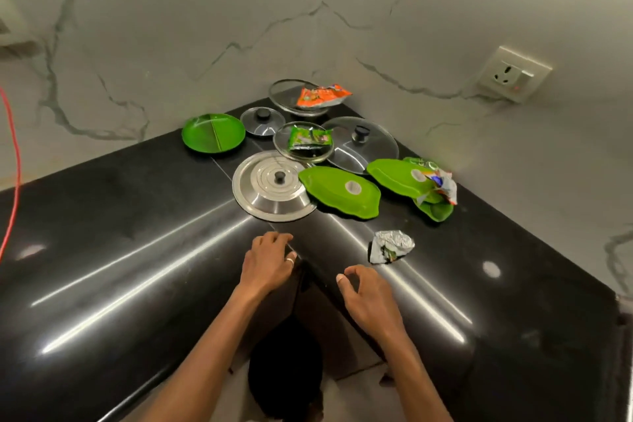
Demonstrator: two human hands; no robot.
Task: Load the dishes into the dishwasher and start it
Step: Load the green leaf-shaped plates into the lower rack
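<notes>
Dishes crowd the corner of a black countertop [137, 216]. A steel lid [267, 192] with a black knob lies nearest. Beside it on the right are two green leaf-shaped plates [339, 192] [400, 178]. A round green plate [212, 132] sits at the left. Behind are a small glass lid [262, 120], a large glass lid [363, 140], and two glass plates [303, 147] [294, 96] with snack wrappers on them. My left hand [269, 260] hovers near the counter's front edge, fingers loosely curled, holding nothing. My right hand [370, 301] is beside it, also loosely curled and holding nothing.
A crumpled silver wrapper [390, 245] lies on the counter right of my hands. More crumpled wrappers [443, 183] rest on the far right green plate. A wall socket [513, 74] is on the marble wall at right. A red cable [13, 164] hangs at the left.
</notes>
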